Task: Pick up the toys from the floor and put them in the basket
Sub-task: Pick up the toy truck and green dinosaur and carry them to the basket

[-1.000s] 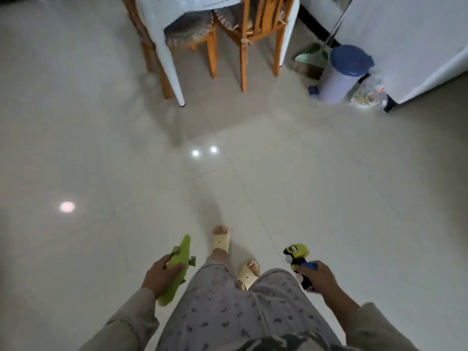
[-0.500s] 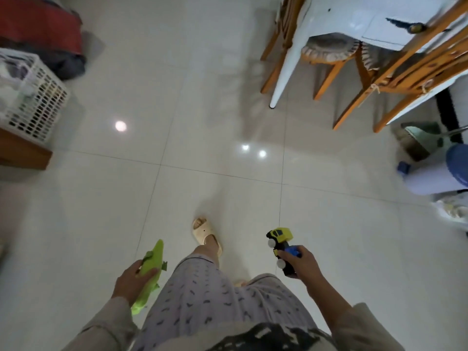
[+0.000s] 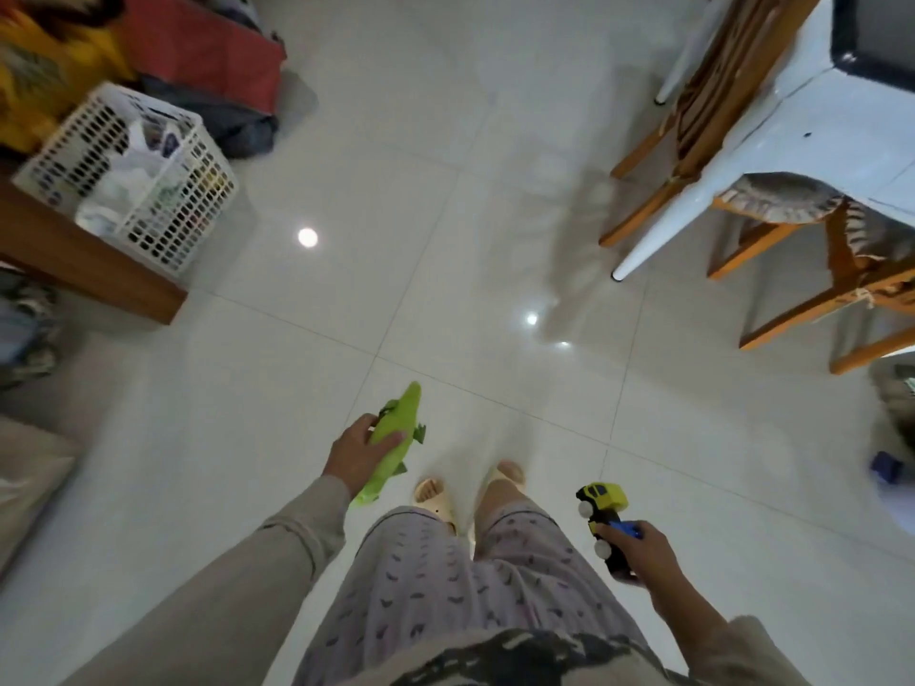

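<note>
My left hand [image 3: 357, 453] grips a green toy crocodile [image 3: 394, 440] around its middle, snout pointing away from me. In my right hand [image 3: 643, 554] is a yellow, black and blue toy truck [image 3: 601, 507], held by its rear with the yellow cab sticking forward. Both toys hang above the white tiled floor, on either side of my legs. The white perforated basket [image 3: 171, 210] stands at the upper left on a low wooden platform [image 3: 94, 264], with several items inside it, well away from both hands.
A white table leg [image 3: 663, 230] and orange wooden chairs [image 3: 812, 299] stand at the right. Red and dark bags [image 3: 208, 56] lie behind the basket. Small objects sit at the far right edge. My slippered feet [image 3: 470, 487] stand on the tiles between the hands.
The view has swung left, bringing the basket closer and fuller into view at upper left. The table and chairs have slid to the right. Both hands still hold their toys.
</note>
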